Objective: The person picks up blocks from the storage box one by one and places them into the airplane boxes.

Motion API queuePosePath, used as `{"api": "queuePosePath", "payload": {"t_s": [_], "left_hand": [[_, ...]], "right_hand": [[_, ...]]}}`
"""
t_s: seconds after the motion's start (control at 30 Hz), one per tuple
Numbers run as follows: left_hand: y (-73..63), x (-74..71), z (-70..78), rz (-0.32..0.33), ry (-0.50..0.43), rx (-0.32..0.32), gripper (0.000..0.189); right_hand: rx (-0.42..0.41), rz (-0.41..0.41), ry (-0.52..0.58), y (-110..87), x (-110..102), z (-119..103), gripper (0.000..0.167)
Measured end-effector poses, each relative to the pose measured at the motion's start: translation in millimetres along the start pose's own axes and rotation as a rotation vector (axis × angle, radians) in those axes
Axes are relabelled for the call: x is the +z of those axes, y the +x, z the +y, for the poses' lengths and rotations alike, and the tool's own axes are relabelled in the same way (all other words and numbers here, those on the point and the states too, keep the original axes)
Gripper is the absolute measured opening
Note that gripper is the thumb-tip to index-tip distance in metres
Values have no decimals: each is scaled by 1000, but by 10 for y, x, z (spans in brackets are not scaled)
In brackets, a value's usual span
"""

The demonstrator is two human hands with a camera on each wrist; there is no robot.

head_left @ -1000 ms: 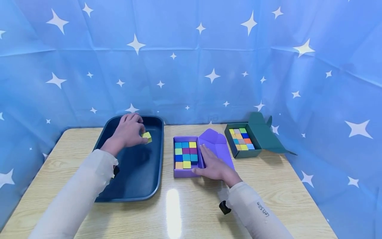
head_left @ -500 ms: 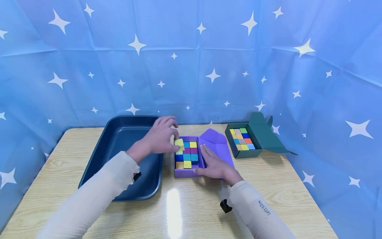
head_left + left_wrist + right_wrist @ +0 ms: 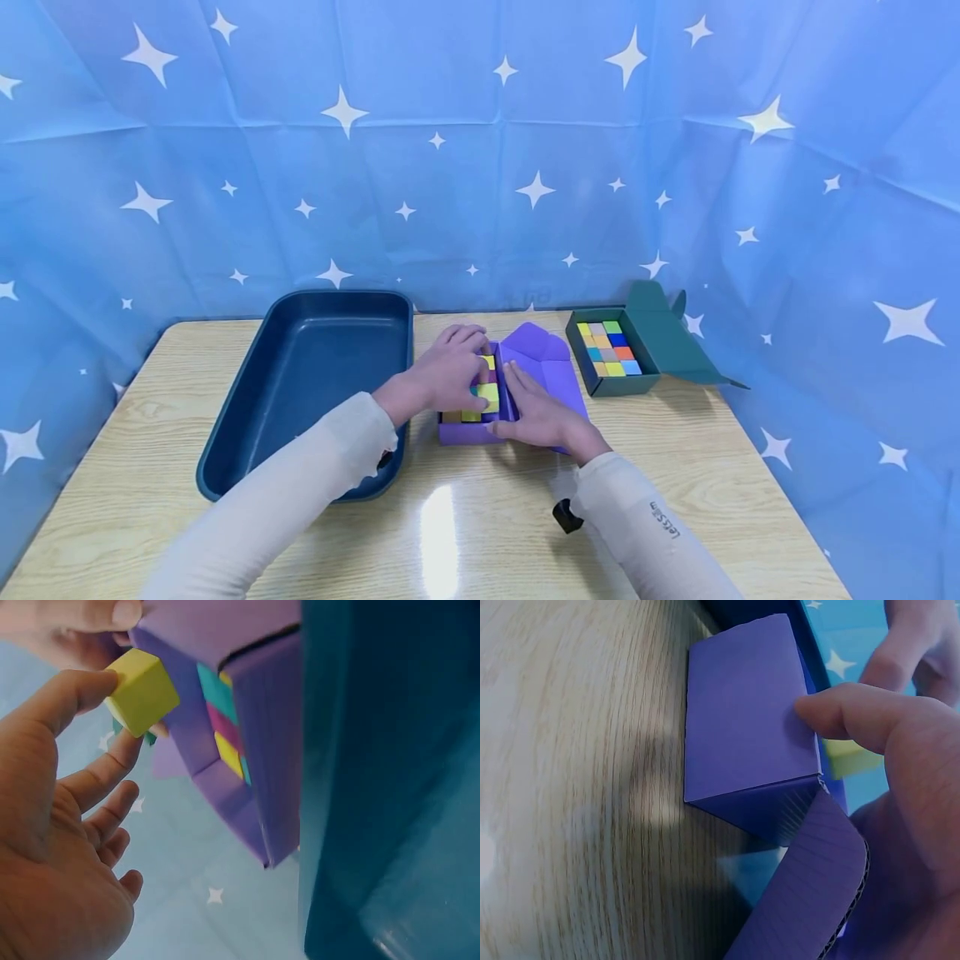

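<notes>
In the head view, my left hand (image 3: 447,377) is over the purple box (image 3: 469,434) and pinches a yellow cube (image 3: 490,395) above the box's right part. The left wrist view shows this yellow cube (image 3: 141,691) between thumb and finger, the other fingers loosely bent. My right hand (image 3: 546,421) rests along the box's right side, at the fold of its raised purple lid (image 3: 551,367). Its thumb touches the top edge of the near wall (image 3: 742,712) in the right wrist view. Coloured cubes inside the box are mostly hidden by my left hand.
A large dark blue tray (image 3: 300,383) stands to the left of the purple box. Toward the back right is a dark green box (image 3: 621,386) with rows of coloured cubes, its lid (image 3: 667,342) folded out to the right. A starry blue curtain (image 3: 450,167) hangs behind the wooden table (image 3: 360,542).
My left hand has carried the yellow cube rightward from above the blue tray to the right part of the purple box. My right hand has stayed at the box.
</notes>
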State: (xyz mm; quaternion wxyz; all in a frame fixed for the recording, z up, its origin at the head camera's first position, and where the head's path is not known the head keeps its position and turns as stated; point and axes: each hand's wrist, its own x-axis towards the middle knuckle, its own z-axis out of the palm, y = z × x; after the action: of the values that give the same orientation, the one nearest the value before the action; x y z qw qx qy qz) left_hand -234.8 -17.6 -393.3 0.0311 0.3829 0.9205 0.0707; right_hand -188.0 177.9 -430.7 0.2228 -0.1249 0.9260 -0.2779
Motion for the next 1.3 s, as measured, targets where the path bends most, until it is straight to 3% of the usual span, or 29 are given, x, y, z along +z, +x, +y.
{"api": "queuePosePath", "payload": {"t_s": [0.23,0.57,0.9,1.1,1.3], "left_hand": [[71,142,74,-49,39,28,25],[131,268,87,-77,181,26,26],[220,368,138,-132,317,30,45],[227,373,152,-146,366,28,47],[157,286,92,-125,317,20,36]], "right_hand": [[-38,-11,10,14,-8,18,101],[-43,-9,9,5,-6,15,101],[-46,-10,10,7,5,13,101],[-50,-10,3,8,5,18,101],[-21,-8,-6,2,0,3,101]]}}
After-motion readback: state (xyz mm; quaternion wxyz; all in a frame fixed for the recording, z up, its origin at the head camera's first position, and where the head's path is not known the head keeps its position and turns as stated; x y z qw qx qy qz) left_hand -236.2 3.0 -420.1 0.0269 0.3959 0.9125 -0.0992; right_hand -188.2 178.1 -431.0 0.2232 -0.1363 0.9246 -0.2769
